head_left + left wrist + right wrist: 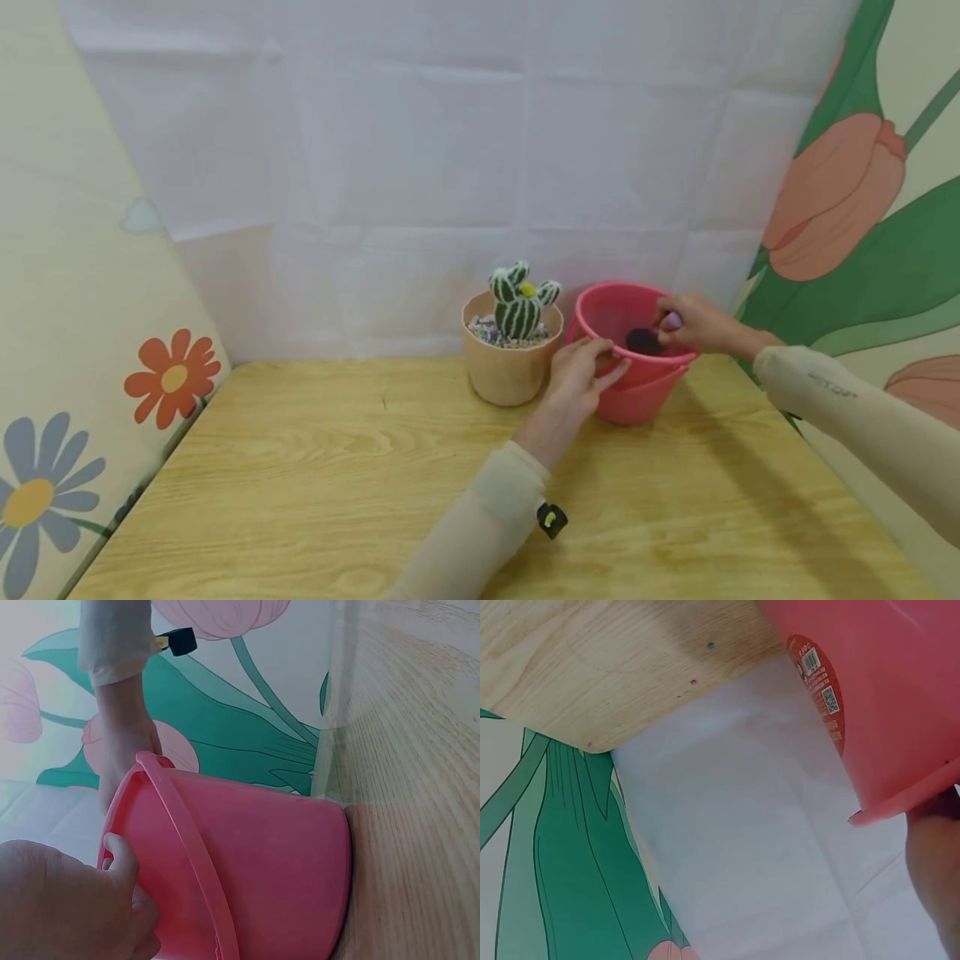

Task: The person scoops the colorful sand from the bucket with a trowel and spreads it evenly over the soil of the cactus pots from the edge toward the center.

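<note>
A pink bucket [637, 392] stands on the table at the right, its handle hanging down against the side. My left hand [576, 375] pinches the near left part of its rim, as the left wrist view also shows. At the right of the opening, my right hand [693, 323] grips a tool by its purple handle [673, 320]; the tool's lower end is out of sight. Something dark [643, 342], soil or the tool's blade, shows inside the bucket; I cannot tell which. In the right wrist view only part of the right hand [934, 862] appears, by the rim.
Left of the bucket, close beside it, stands a peach-coloured pot [506, 375] with a green-and-white knitted cactus [517, 312] and small coloured stones. A white cloth [412, 167] hangs behind the wooden table [337, 483]. Flower-painted walls flank both sides.
</note>
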{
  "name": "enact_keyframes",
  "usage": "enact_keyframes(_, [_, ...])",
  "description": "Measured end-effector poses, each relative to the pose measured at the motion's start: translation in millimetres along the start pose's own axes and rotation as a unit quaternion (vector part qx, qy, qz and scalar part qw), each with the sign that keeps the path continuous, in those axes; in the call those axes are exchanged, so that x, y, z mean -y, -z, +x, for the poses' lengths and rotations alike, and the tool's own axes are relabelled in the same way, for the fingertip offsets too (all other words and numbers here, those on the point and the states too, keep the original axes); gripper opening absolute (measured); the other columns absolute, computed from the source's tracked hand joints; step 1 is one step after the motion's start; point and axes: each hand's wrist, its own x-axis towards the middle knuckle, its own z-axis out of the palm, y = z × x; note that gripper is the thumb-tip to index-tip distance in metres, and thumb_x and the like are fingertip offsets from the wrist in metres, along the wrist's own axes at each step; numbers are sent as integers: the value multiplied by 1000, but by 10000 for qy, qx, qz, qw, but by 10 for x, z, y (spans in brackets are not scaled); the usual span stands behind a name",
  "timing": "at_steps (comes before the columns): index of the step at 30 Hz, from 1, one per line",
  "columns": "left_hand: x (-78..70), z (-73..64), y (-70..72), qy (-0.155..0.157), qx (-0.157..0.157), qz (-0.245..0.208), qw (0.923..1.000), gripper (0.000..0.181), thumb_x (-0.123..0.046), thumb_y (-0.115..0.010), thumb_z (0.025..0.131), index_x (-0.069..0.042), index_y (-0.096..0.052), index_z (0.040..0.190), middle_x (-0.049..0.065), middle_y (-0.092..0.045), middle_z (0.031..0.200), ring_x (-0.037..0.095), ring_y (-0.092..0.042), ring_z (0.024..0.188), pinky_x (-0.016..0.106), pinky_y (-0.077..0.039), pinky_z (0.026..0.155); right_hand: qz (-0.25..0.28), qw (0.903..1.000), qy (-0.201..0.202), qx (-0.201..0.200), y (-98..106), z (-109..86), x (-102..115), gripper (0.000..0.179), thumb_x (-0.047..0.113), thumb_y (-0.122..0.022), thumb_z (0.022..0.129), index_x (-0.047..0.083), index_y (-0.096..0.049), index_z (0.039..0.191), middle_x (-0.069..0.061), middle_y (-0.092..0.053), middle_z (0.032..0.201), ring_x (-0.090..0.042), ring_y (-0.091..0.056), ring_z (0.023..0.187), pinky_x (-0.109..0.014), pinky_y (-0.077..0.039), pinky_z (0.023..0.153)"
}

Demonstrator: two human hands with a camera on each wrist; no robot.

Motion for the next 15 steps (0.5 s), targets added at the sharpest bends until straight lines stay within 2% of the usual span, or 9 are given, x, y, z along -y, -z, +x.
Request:
enact_keyframes(4, [-1,-2,6,-7,2,-9,10000,23,12,-65,86,-6,-57,74,12,-65,79,24,-68,82,45,-62,80,139,9997,-182,93,3,17,12,13,-8,-74,84,-3,-68,94,-4,-64,82,-23,-57,76,-36,-53,68])
enact_keyframes(10, [-8,6,4,-76,132,-9,9999,26,11,-64,88,-8,-54,74,10,-64,79,22,-68,79,46,-62,81,204,9992,-334,-29,9,53,13,12,-8,-74,82,-4,-69,92,-4,-67,81,-21,-59,76,-32,-53,67])
enact_keyframes(15, [19,9,19,-131,74,2,9999,25,12,-64,87,-8,-53,76,11,-63,79,23,-68,79,46,-62,80,271,9987,-419,-24,-8,36,1,8,-4,-75,83,-1,-70,89,-3,-66,79,-19,-59,74,-28,-52,64])
